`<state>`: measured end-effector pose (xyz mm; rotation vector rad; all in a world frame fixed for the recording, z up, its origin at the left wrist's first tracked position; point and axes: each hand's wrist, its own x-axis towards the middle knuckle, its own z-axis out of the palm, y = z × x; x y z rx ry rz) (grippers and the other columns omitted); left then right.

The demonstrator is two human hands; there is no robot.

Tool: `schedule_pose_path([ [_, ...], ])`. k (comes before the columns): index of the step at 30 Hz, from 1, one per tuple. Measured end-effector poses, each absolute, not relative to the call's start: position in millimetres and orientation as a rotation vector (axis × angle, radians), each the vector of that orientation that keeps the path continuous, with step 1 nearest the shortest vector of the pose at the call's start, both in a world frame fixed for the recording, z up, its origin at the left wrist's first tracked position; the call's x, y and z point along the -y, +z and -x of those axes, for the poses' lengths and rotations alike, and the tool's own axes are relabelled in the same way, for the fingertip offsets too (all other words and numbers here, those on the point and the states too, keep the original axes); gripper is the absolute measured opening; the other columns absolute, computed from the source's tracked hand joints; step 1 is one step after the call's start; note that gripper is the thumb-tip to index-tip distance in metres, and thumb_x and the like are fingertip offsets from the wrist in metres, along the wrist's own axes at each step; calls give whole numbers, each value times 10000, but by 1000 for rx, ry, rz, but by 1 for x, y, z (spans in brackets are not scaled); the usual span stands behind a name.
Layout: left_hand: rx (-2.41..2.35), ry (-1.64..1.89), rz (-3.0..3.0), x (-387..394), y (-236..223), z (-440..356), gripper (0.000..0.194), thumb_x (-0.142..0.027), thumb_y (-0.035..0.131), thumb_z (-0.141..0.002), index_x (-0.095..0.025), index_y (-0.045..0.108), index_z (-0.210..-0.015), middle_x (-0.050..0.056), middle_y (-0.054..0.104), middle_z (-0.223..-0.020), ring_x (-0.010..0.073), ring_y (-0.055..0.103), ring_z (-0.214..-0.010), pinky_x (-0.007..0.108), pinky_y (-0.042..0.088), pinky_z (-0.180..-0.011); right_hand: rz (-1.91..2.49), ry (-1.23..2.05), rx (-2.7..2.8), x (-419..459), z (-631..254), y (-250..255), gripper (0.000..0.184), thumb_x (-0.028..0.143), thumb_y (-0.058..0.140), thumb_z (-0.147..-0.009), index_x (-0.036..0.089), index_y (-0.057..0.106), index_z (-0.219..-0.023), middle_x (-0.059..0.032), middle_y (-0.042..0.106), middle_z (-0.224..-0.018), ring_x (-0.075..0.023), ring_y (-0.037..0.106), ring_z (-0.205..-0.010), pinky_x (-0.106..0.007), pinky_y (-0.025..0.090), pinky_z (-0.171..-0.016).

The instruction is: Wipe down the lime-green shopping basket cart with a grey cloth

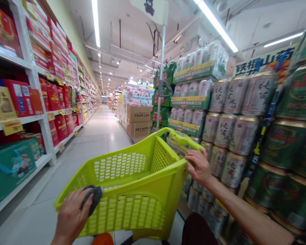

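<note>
A lime-green plastic shopping cart (140, 183) stands side-on before me, its slatted basket showing an empty-looking floor from this angle. My left hand (73, 207) is closed around a dark grey cloth (95, 200), which touches the near top rim of the basket towards its left end. At the cart's right end, my right hand (198, 165) grips the corner where the rim meets the green handle (182, 137). The fingers of that hand curl over the edge. A grey pole (162, 68) with a bear-printed sign (153, 10) rises behind the handle.
Stacks of beer cans (236, 132) stand close on my right. White shelves (44, 112) with red gift boxes line the left side. Wet wipes cartons (139, 117) are stacked behind the cart. A tiled aisle (99, 131) runs ahead. A dark knee (199, 229) shows below.
</note>
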<state>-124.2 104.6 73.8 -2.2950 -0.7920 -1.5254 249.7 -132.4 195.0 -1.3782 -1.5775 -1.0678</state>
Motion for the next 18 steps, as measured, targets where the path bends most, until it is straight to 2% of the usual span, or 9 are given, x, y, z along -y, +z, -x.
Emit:
schedule_pose_path([
  [6,918,-1523,2180,-105,73,138,226,-382,386,-800,-266,573,-851,40,617,-840,272,550,-786,456,450,-697,1321,-1048,1628,119,-243,193,147,195,485,-738,217,595,-832,-32,661,-832,-227,602,-888,-480,307,-931],
  [10,1114,-1367,2101,-101,83,120,284,-363,353,-832,-212,593,-855,81,603,-847,268,530,-816,439,436,-705,1329,-990,1620,94,-253,191,169,190,466,-755,215,615,-831,-35,662,-848,-223,598,-906,-474,303,-953],
  [18,1125,-1352,2494,-78,116,-16,261,-314,418,-841,-171,591,-975,112,580,-975,249,503,-926,424,412,-817,1415,-922,1590,52,-263,185,200,215,475,-739,206,631,-863,-60,669,-916,-232,582,-941,-476,268,-994],
])
